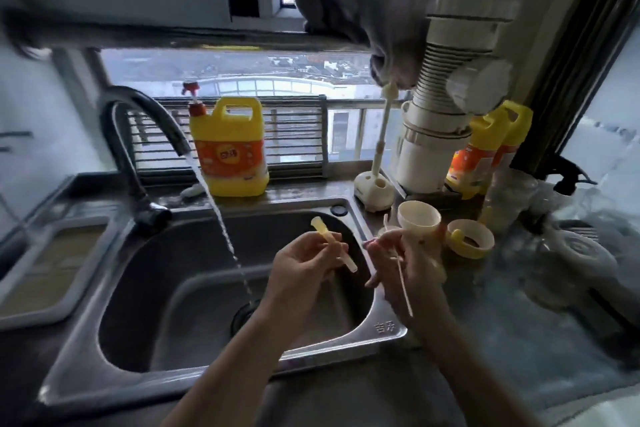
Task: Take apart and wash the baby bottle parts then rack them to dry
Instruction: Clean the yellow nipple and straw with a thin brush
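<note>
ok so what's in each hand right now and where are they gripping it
The left hand pinches a yellowish straw tube around its middle. The right hand holds a thin stick-like brush near its upper end.

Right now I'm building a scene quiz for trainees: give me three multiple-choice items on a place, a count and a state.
1. Where is the yellow handled ring?
A. in the sink
B. on the counter right of the sink
C. on the windowsill

2. How many hands hold something?
A. none
B. one
C. two

3. The tap is:
A. running
B. off
C. out of view

Key:
1 B, it lies beside the cream cup.
2 C, the left hand holds the straw tube and the right hand holds the thin brush.
3 A, a stream falls to the drain.
</note>
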